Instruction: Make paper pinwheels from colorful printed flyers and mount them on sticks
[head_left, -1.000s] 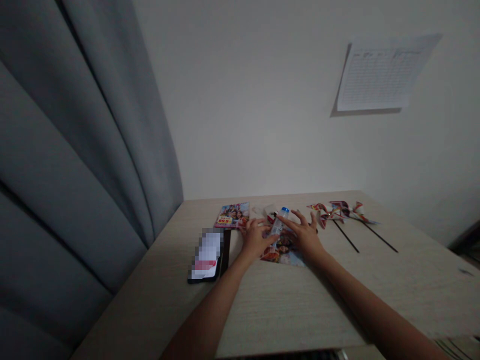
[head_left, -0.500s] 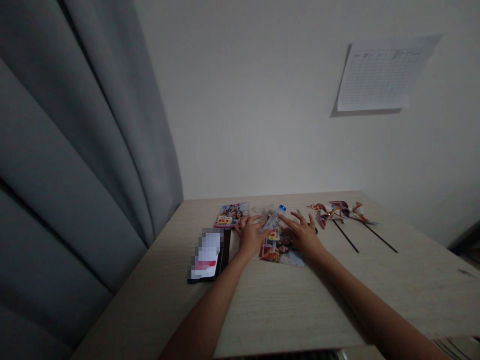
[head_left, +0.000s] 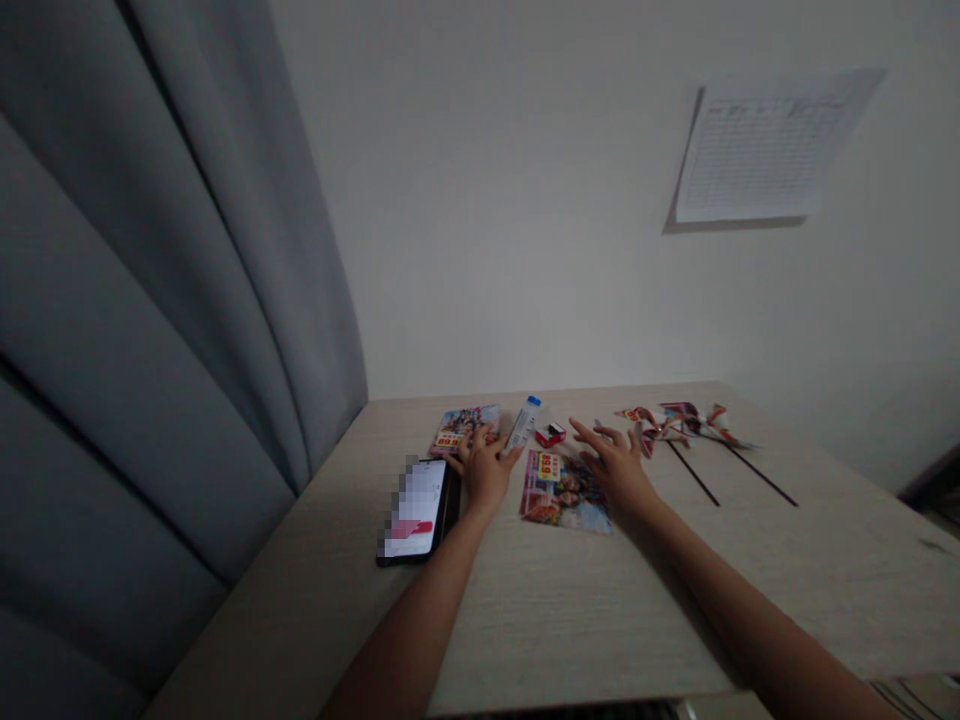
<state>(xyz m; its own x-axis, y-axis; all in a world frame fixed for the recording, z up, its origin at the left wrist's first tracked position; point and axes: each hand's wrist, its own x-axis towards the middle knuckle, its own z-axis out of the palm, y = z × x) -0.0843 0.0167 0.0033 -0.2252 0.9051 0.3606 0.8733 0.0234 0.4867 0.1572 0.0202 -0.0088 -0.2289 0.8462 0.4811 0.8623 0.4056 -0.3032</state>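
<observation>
Left hand (head_left: 484,472) and right hand (head_left: 613,465), grips released, empty; two flyers (head_left: 562,492), one plastic bottle (head_left: 523,424) between.

We have a small clear plastic bottle (head_left: 523,424) with a blue cap just right of our left fingers (head_left: 480,447) – close, but not touching them. A second flyer (head_left: 463,428) lies flat under those fingers. Nearer our spread right fingers (head_left: 600,437), a glossy photo flyer (head_left: 562,495) lies flat, and a small red box (head_left: 550,435) sits between both sets of fingers – beside the bottle.
</observation>
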